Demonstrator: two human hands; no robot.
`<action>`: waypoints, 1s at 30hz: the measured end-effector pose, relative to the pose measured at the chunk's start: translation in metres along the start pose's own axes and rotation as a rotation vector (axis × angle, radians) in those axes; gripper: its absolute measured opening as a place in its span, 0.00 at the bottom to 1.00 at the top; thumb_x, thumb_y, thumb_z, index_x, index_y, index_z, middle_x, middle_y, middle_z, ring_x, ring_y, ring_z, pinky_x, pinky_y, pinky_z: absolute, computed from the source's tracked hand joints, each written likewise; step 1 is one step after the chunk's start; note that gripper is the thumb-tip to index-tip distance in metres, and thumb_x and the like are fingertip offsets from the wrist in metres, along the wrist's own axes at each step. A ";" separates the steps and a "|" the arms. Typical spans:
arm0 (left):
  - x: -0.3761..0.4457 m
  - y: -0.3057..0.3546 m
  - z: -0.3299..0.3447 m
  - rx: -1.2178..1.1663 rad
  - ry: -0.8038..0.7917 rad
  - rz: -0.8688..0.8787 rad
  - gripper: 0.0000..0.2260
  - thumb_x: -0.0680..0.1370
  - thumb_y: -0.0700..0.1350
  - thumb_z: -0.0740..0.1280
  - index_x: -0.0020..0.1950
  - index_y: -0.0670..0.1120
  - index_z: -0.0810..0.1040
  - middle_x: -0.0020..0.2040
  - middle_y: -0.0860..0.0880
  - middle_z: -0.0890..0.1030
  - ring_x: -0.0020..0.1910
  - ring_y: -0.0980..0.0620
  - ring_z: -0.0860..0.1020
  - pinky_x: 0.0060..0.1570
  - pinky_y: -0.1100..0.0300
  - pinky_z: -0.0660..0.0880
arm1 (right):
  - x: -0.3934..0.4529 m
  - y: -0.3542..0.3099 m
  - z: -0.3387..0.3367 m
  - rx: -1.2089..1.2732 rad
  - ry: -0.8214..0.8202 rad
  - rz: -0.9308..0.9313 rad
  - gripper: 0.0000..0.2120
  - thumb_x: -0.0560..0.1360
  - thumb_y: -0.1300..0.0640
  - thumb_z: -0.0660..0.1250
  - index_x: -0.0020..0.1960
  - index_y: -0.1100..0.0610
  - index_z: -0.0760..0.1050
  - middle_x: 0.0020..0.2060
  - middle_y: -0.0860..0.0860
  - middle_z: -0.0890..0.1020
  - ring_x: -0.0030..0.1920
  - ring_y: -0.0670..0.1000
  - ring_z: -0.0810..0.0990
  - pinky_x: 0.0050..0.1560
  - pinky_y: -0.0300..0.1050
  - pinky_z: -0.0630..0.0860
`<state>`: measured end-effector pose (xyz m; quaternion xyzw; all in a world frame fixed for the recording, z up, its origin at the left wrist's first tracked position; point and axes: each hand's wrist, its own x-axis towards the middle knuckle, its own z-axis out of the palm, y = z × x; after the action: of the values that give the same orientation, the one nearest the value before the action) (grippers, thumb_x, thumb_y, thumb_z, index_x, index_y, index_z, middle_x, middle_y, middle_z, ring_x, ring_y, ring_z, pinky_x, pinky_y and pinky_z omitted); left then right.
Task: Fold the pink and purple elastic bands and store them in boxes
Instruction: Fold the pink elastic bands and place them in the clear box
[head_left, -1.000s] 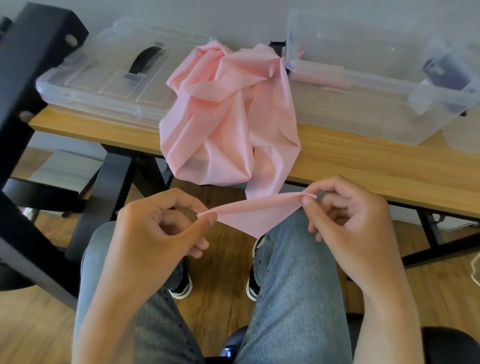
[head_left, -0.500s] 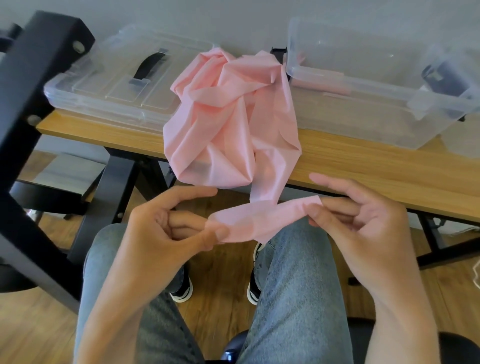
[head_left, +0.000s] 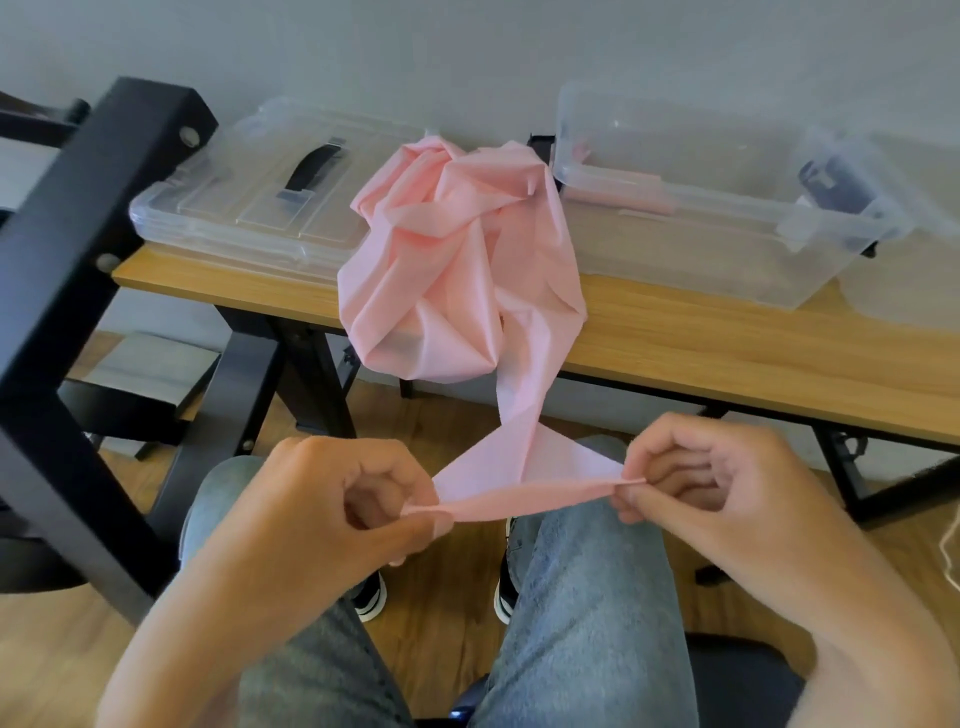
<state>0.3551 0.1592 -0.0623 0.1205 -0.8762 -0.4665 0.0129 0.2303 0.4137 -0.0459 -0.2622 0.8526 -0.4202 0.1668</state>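
The elastic band (head_left: 457, 275) is lying heaped on the table (head_left: 727, 358) at mid-frame, between a lid (head_left: 260, 208) on its left and an open box (head_left: 717, 218) on its right, its tail hanging down to the hands (head_left: 332, 499) (head_left: 711, 478) at lower centre.

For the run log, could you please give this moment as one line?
left hand: pinches pink band | right hand: pinches it | fold: started

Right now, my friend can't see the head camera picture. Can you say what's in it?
A person's left hand and right hand pinch the two corners of a pink elastic band's end, stretched over their lap. The rest lies bunched on a wooden table between a clear lid and an open clear box.
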 end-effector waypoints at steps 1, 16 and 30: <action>-0.005 0.003 -0.005 -0.016 -0.048 0.011 0.04 0.69 0.52 0.78 0.40 0.56 0.85 0.30 0.55 0.83 0.30 0.58 0.81 0.34 0.70 0.75 | -0.005 -0.003 -0.003 0.018 -0.055 0.003 0.14 0.74 0.63 0.75 0.45 0.43 0.81 0.38 0.49 0.87 0.40 0.48 0.87 0.46 0.42 0.83; -0.039 0.002 -0.025 -0.476 -0.423 0.667 0.07 0.79 0.49 0.74 0.43 0.48 0.83 0.42 0.51 0.85 0.34 0.52 0.79 0.29 0.55 0.71 | -0.053 -0.019 -0.018 0.354 -0.310 -0.288 0.07 0.76 0.43 0.74 0.46 0.45 0.79 0.29 0.50 0.86 0.30 0.46 0.82 0.44 0.32 0.76; -0.017 0.000 -0.002 -0.191 0.500 0.369 0.04 0.73 0.46 0.74 0.46 0.48 0.83 0.26 0.56 0.80 0.22 0.55 0.78 0.29 0.66 0.78 | -0.007 -0.024 0.025 0.520 0.289 -0.220 0.05 0.72 0.59 0.71 0.47 0.59 0.78 0.35 0.57 0.87 0.35 0.57 0.88 0.34 0.45 0.83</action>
<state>0.3723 0.1615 -0.0600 0.0690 -0.8053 -0.4922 0.3233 0.2562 0.3901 -0.0404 -0.2389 0.6981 -0.6724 0.0588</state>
